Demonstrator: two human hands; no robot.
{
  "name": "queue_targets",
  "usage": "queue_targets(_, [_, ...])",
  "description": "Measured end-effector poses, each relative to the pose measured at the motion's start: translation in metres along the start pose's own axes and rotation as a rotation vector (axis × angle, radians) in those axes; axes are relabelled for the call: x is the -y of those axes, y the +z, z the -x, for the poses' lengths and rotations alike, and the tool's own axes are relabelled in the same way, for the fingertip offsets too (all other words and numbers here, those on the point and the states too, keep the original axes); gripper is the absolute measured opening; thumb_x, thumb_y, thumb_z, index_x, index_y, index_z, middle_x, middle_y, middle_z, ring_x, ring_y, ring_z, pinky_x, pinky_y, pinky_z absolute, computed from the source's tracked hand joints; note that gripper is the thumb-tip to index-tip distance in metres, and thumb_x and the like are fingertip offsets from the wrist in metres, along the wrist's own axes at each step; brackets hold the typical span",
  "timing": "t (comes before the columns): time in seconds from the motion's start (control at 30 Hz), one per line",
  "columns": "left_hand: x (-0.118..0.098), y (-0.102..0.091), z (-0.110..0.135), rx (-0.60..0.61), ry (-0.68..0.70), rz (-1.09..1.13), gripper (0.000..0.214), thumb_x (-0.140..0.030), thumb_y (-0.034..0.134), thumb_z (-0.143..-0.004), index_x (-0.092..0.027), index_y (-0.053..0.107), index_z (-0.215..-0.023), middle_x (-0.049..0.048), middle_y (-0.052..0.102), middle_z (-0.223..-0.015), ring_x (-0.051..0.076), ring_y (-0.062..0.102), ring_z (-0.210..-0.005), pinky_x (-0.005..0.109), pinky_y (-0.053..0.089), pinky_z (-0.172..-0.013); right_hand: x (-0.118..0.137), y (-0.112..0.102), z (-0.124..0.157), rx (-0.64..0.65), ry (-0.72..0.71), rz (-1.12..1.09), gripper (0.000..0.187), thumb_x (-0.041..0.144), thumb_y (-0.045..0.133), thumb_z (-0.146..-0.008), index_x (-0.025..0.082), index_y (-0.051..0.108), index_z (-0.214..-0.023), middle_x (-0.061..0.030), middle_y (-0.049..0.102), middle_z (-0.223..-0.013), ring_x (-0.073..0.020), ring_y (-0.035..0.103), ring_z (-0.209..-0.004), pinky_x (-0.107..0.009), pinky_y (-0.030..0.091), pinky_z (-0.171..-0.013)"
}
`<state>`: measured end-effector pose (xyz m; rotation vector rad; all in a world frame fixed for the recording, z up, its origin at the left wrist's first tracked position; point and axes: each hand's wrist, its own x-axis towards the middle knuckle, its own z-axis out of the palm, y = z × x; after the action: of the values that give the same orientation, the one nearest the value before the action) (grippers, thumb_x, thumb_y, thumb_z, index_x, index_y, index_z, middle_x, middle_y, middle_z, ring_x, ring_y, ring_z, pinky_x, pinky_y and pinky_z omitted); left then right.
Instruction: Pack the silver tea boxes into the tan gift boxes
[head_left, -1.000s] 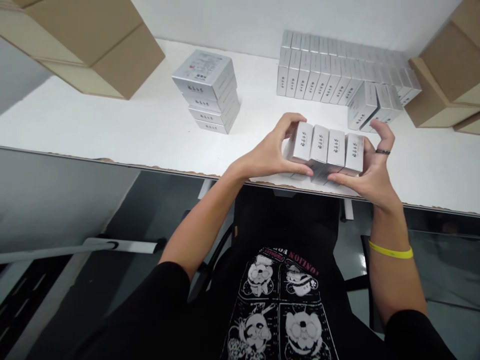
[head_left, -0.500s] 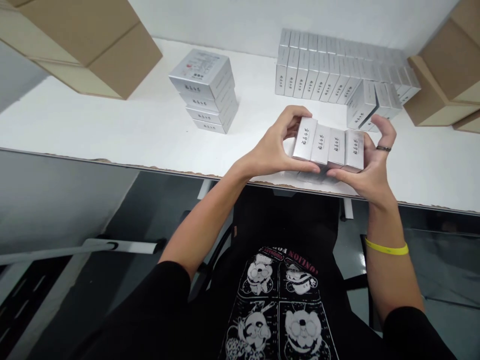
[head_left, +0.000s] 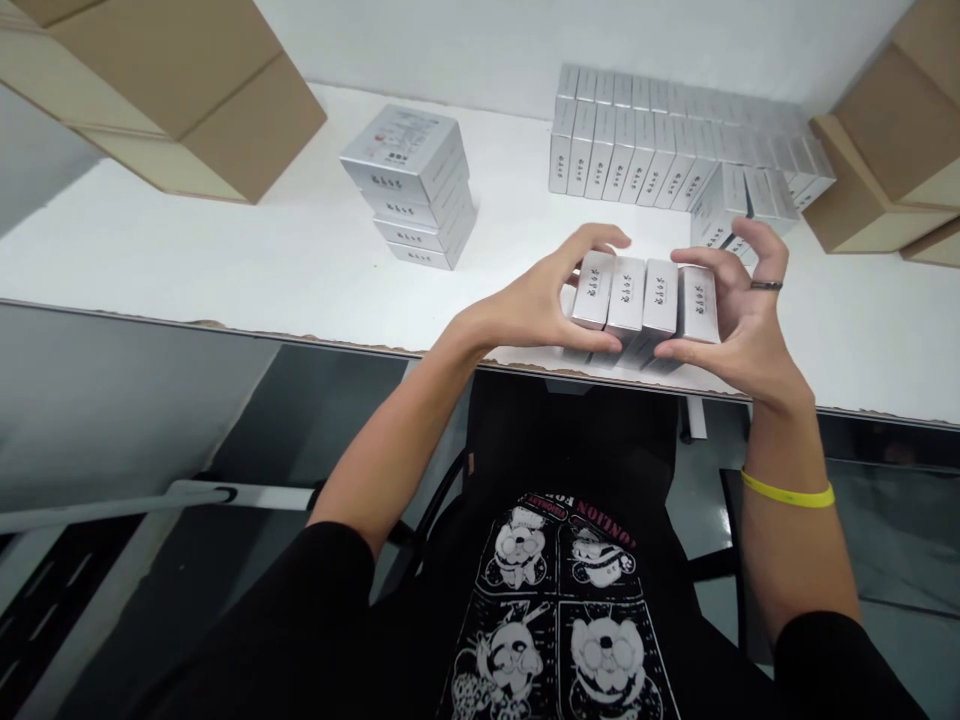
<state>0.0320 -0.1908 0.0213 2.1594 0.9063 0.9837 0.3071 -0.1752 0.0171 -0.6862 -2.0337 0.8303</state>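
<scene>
Several small silver boxes stand side by side as one row at the near edge of the white table. My left hand clamps the row's left end, thumb in front and fingers over the top. My right hand, with a dark ring, clamps the right end, its fingers curled over the top of the last box. The row rests on or just above more silver boxes underneath; I cannot tell whether it touches them.
A stack of flat silver boxes stands at mid-table. A long double row of upright silver boxes fills the back right. Brown cartons sit at the far left and far right. A black chair and grey floor lie below.
The row of boxes, tilted up half a second ago, has come back down and shifted slightly left. My right fingers have curled further over the top of the row.
</scene>
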Motion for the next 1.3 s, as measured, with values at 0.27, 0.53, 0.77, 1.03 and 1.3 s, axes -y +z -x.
queue_targets(0.27, [-0.009, -0.003, -0.010, -0.025, 0.047, -0.133, 0.069, -0.050, 0.086, -0.075, -0.025, 0.062, -0.135, 0.0106, 0.065, -0.138, 0.032, 0.060, -0.131, 0.049, 0.050, -0.112, 0.004, -0.023, -0.023, 0.179, 0.095, 0.217, 0.112, 0.062, 0.098, -0.062, 0.043, 0.030, -0.149, -0.0038, 0.060, -0.131, -0.0316, 0.061, -0.116, -0.052, 0.055, -0.106])
queue_targets(0.53, [0.006, -0.005, 0.003, -0.130, -0.045, -0.032, 0.066, -0.053, 0.088, -0.073, -0.027, 0.060, -0.127, 0.0067, 0.061, -0.140, 0.028, 0.060, -0.127, 0.039, 0.054, -0.103, -0.013, -0.032, -0.003, 0.021, 0.070, 0.032, 0.108, 0.059, 0.101, -0.057, 0.043, 0.036, -0.143, -0.0029, 0.057, -0.141, -0.0324, 0.056, -0.131, -0.054, 0.049, -0.117])
queue_targets(0.77, [0.012, -0.010, 0.009, -0.137, -0.048, 0.003, 0.067, -0.062, 0.087, -0.073, -0.028, 0.061, -0.125, 0.0069, 0.061, -0.136, 0.029, 0.062, -0.124, 0.042, 0.053, -0.104, -0.014, -0.031, 0.006, -0.027, 0.027, -0.042, 0.102, 0.061, 0.099, -0.059, 0.047, 0.035, -0.137, -0.0019, 0.062, -0.133, -0.0331, 0.056, -0.132, -0.058, 0.049, -0.115])
queue_targets(1.03, [0.022, -0.011, 0.010, -0.152, -0.024, 0.064, 0.076, -0.073, 0.087, -0.066, -0.028, 0.060, -0.120, 0.0093, 0.061, -0.134, 0.031, 0.059, -0.134, 0.047, 0.049, -0.114, -0.016, -0.029, 0.004, -0.002, 0.022, -0.046, 0.091, 0.065, 0.090, -0.071, 0.046, 0.033, -0.139, -0.0009, 0.059, -0.142, -0.0305, 0.051, -0.141, -0.057, 0.042, -0.123])
queue_targets(1.3, [0.022, -0.007, 0.011, -0.166, -0.041, 0.095, 0.075, -0.067, 0.090, -0.065, -0.028, 0.060, -0.122, 0.0080, 0.062, -0.134, 0.031, 0.060, -0.132, 0.047, 0.051, -0.112, -0.017, -0.024, -0.003, 0.049, 0.019, -0.031, 0.096, 0.059, 0.093, -0.070, 0.043, 0.029, -0.141, -0.0029, 0.058, -0.146, -0.0305, 0.052, -0.141, -0.056, 0.044, -0.121])
